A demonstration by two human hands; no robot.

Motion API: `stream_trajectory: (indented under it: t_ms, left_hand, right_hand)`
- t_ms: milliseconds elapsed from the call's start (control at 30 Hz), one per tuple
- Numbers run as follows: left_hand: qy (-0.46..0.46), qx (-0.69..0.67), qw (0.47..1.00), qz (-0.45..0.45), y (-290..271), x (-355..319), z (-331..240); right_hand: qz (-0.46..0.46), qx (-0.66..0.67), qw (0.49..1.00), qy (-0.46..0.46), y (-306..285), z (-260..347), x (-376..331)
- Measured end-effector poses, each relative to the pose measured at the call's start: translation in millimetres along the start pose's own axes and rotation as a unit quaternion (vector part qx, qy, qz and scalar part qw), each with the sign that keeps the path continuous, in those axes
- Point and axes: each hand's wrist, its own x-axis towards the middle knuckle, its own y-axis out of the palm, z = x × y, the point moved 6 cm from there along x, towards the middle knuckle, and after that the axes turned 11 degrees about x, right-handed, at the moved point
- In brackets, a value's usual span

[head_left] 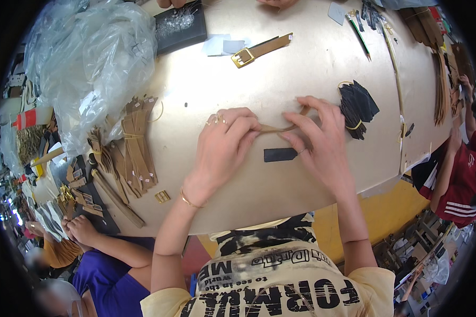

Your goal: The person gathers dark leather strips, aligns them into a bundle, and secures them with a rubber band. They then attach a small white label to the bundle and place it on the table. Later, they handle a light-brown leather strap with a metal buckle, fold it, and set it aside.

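A thin brown leather strap (275,128) is stretched sideways between my two hands over the table. My left hand (222,145) pinches one end between thumb and fingers. At the other end, my right hand (322,140) grips the strap with thumb and fingertips, and part of it rises behind those fingers. Just below the strap, a short black leather piece (280,154) with a pointed end lies flat, close to my right thumb. A bundle of similar black pieces (358,103), tied with a rubber band, sits right of my right hand.
Farther off lie a brown strap with a gold buckle (243,57) and a black block (180,27). Bundled brown straps (137,140), a small gold buckle (162,196) and clear plastic bags (90,68) are at left. A pencil (358,37) lies far right. Co-workers sit at both sides.
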Motion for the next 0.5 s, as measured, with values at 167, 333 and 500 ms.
stream_trajectory:
  t_ms: [167,333,500]
  left_hand:
    - [0.025,-0.014,0.999,-0.032,-12,-19,-13]
    - [0.03,-0.109,0.993,-0.027,-16,-54,-25]
    - [0.02,-0.116,0.993,-0.03,-5,-72,-20]
  right_hand:
    - [0.088,0.103,0.99,-0.032,-11,-2,-3]
    - [0.209,0.362,0.899,0.13,-14,-9,-37]
    - [0.137,0.569,0.772,0.249,4,-19,-62]
